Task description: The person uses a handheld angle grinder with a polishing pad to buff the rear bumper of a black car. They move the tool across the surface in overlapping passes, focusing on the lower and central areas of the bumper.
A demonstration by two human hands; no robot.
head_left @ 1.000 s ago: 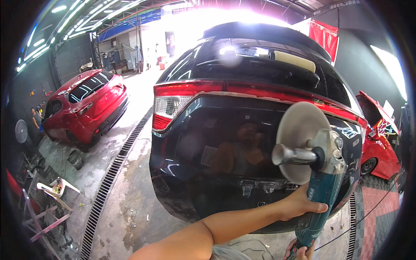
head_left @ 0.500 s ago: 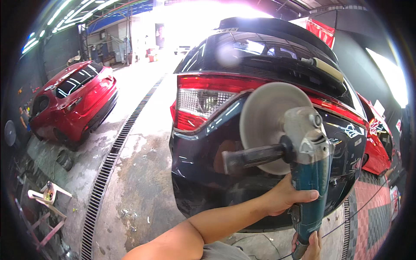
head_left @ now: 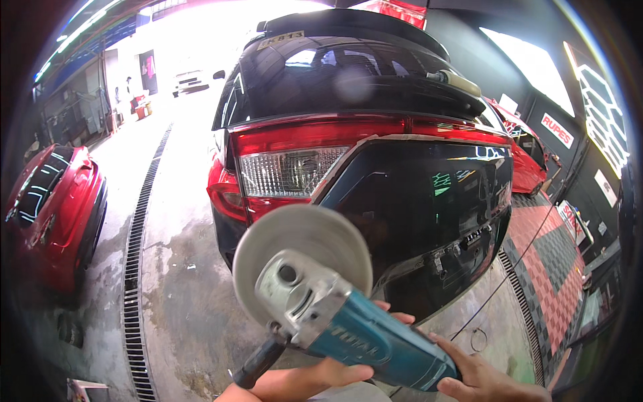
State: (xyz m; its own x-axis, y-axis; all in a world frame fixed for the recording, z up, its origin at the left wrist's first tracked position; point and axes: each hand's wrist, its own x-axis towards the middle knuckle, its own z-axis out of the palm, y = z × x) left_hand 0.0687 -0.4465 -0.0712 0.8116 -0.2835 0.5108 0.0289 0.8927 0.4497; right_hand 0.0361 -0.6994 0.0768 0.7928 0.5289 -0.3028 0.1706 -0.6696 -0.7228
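Note:
Both my hands grip a teal and silver rotary polisher [head_left: 365, 342], tilted so its head points up and left. My left hand [head_left: 338, 375] wraps around the body behind the metal head. At the tail end my right hand [head_left: 479, 375] is closed around the rear grip. A round pale pad [head_left: 321, 224] sits on the head, and nobody holds the black side handle [head_left: 258, 365]. Behind the pad stands a dark car [head_left: 415, 201] with a red and clear tail light [head_left: 291, 171], edged by pale tape [head_left: 341, 161]. Whether the pad touches the car I cannot tell.
A red car [head_left: 57, 208] stands at the left, beyond a long floor drain grate [head_left: 137, 281]. Another red car [head_left: 529, 157] is at the far right, near red and grey floor tiles [head_left: 542, 268]. A black cord [head_left: 502, 281] runs at the right.
The polisher has moved left and down, and its head has turned to point up and left. Both hands have kept their grip. My view has swung to the right.

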